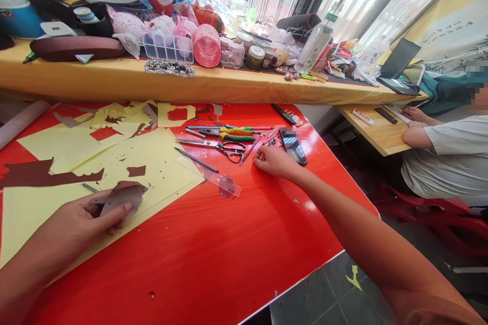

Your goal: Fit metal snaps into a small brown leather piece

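My left hand [89, 221] holds a folded grey-brown piece [124, 200] with small holes, between thumb and fingers, over yellow sheets [163, 162]. My right hand [272, 161] rests on the red table [213, 254] with its fingers drawn together; what they hold, if anything, is too small to make out. Left of it lie silver scissors [224, 147], pliers with yellow and green handles [229, 134] and several pens. A phone [293, 147] is just beyond my right wrist. A clear ruler [224, 183] and a dark pen [196, 160] lie between my hands.
Brown scraps [49, 172] lie at the left. Behind the table, a cloth-covered ledge [114, 78] bears a pink jar [206, 45], a divided clear box [168, 48] and a bottle [314, 48]. A person [450, 152] sits at a wooden table [381, 134] on the right.
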Tool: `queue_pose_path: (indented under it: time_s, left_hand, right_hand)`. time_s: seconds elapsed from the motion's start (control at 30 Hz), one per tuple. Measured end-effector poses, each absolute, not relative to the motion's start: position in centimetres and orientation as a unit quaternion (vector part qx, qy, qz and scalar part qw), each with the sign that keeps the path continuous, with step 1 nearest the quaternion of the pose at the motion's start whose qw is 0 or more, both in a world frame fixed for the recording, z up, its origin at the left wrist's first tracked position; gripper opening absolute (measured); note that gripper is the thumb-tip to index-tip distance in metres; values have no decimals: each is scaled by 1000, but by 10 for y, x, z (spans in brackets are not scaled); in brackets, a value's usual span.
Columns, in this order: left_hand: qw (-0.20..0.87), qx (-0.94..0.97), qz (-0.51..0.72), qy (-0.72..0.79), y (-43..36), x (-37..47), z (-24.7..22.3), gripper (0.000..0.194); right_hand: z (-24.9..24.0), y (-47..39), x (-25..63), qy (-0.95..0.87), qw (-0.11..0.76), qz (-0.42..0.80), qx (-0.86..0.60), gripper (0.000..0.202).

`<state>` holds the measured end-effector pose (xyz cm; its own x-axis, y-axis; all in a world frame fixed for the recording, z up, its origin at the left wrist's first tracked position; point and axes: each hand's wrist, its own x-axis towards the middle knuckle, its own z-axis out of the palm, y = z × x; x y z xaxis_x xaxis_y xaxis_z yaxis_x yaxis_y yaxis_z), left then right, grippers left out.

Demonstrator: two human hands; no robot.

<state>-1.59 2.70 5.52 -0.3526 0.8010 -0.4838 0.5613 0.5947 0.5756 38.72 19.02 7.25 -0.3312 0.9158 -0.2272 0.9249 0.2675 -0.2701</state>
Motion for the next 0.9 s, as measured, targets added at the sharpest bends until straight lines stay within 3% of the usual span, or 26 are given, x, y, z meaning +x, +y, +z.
queue_pose_path:
  time_s: [0.27,0.37,0.6,0.9]
  left_hand:
    - [367,436,201,797,28,-7,61,62]
    - [391,432,263,769,24,-1,66,54]
    - [399,416,389,718,20,2,62,29]
    - [421,443,410,677,13,6,57,30]
  right_hand:
    - [66,170,387,788,-38,-203,580,5]
    - [68,156,379,783,-70,-236,571,14]
    - [81,106,304,661,-187,-550,475,35]
    - [62,64,191,610,-198,-670,374,23]
